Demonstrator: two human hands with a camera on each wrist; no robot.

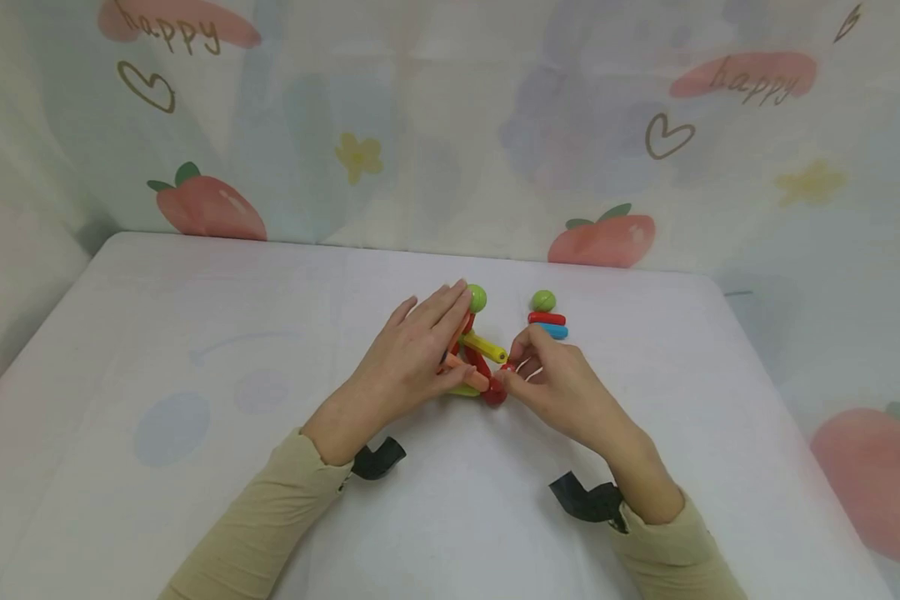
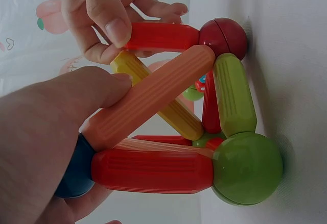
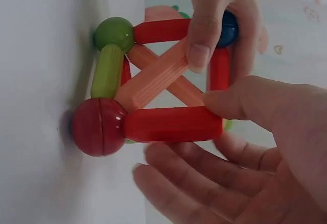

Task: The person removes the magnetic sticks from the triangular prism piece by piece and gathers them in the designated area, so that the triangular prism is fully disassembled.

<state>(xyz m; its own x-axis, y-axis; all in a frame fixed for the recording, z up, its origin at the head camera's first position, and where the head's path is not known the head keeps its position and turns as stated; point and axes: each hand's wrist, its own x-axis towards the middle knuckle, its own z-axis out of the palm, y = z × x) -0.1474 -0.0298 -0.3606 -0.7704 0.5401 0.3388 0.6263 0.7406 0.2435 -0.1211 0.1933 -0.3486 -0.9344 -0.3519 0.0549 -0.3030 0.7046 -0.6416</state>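
A frame of magnetic building rods and balls stands on the table. My left hand [image 1: 412, 350] grips its upper corner, the thumb along an orange rod [image 2: 153, 99] and the fingers behind a blue ball [image 2: 76, 170]. My right hand [image 1: 562, 379] pinches the upper end of an upright red rod [image 3: 173, 124], whose lower end meets a red ball [image 3: 97, 127] at the base. A light green rod [image 2: 235, 96] runs along the base from that ball to a green ball [image 2: 248, 168]. A yellow rod [image 1: 483, 347] slants across the frame, its upper end close by my right fingertips.
Behind my right hand lie a loose green ball [image 1: 543, 301], a red rod [image 1: 547, 318] and a blue rod [image 1: 553, 332]. The white-covered table [image 1: 255, 292] ends at a printed cloth backdrop [image 1: 450, 125]. Black curved pieces [image 1: 378, 458] stick out at both wrists.
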